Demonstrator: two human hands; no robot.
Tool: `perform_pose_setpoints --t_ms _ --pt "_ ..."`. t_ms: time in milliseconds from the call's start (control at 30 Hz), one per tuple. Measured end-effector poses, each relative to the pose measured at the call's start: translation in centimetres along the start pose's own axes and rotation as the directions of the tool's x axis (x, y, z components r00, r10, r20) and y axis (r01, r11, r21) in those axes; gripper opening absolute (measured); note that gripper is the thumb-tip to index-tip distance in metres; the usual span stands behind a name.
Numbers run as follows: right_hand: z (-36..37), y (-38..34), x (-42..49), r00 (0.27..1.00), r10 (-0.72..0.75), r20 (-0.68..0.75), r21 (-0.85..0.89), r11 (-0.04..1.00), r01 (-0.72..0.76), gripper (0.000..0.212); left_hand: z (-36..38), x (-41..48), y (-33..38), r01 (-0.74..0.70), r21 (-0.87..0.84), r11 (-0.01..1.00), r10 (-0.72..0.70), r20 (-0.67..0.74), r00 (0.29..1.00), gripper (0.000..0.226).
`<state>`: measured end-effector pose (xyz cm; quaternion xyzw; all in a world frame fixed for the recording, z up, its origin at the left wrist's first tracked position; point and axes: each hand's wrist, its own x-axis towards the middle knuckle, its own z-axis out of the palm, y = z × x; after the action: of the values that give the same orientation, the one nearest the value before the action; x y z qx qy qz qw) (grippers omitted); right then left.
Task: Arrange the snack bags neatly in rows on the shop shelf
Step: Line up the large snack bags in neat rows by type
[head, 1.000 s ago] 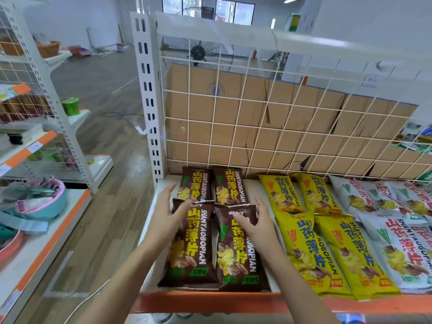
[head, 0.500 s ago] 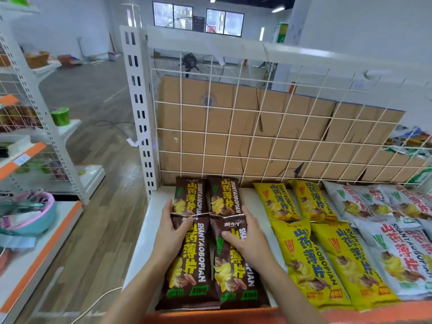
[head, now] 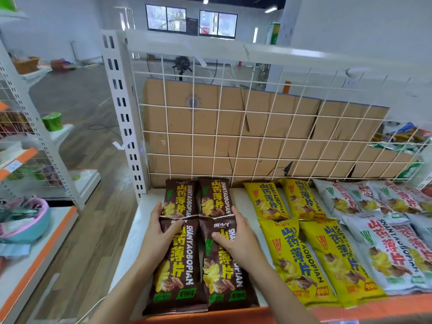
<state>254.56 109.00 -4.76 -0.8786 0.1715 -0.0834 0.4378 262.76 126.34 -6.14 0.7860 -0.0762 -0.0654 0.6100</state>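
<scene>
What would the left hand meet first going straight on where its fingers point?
Probably the rear left dark brown foil snack bag: the left hand's fingertips point toward the back of the shelf, right at that bag's lower left corner. Whether they touch is unclear.

The front left brown bag [head: 177, 272] and front right brown bag [head: 222, 277] lie flat, side by side at the shelf [head: 126, 242] edge. My left hand [head: 157, 233] and right hand [head: 238, 238] hold their tops against two rear brown bags [head: 180, 197]. Yellow bags [head: 297, 260] and grey-white bags [head: 392, 253] lie in rows to the right.
</scene>
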Motion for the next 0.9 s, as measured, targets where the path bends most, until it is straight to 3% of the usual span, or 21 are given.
perform_pose_setpoints --t_ms 167,267,333,433,533,667,800,900 --pt "-0.3 0.0 0.3 0.999 -0.023 0.034 -0.004 1.000 0.023 0.087 -0.5 0.2 0.2 0.020 -0.012 1.000 -0.020 -0.010 1.000 0.067" --pt "-0.8 -0.2 -0.1 0.996 -0.077 0.036 -0.117 0.990 0.081 0.087 -0.8 -0.2 1.2 0.010 0.013 1.000 -0.009 -0.051 0.999 0.074" --pt "-1.9 -0.4 -0.3 0.990 -0.142 0.019 -0.182 0.973 0.143 0.083 -0.8 -0.6 2.4 -0.046 0.091 0.995 0.055 -0.096 0.994 0.073" --pt "-4.8 -0.4 -0.3 0.977 -0.212 0.006 -0.234 0.950 0.207 0.078 0.3 -1.1 4.2 -0.169 0.245 0.955 0.208 -0.140 0.968 0.051" --pt "-8.3 1.0 0.5 0.973 -0.229 -0.034 -0.283 0.936 0.210 0.076 3.0 -1.5 6.3 -0.274 0.280 0.920 0.307 -0.081 0.948 0.040" --pt "-13.4 4.8 2.0 0.983 -0.152 -0.107 -0.329 0.938 0.109 0.066 8.4 -1.5 8.0 -0.367 0.288 0.885 0.372 0.040 0.927 0.038" --pt "-17.4 8.5 3.5 0.996 -0.047 -0.079 -0.295 0.955 0.021 0.067 14.6 -1.3 8.4 -0.366 0.282 0.887 0.331 0.165 0.929 0.047" --pt "-18.8 10.2 4.6 1.000 -0.001 -0.026 -0.312 0.950 -0.008 0.071 18.7 -0.8 7.9 -0.283 0.338 0.898 0.215 0.225 0.950 0.059"
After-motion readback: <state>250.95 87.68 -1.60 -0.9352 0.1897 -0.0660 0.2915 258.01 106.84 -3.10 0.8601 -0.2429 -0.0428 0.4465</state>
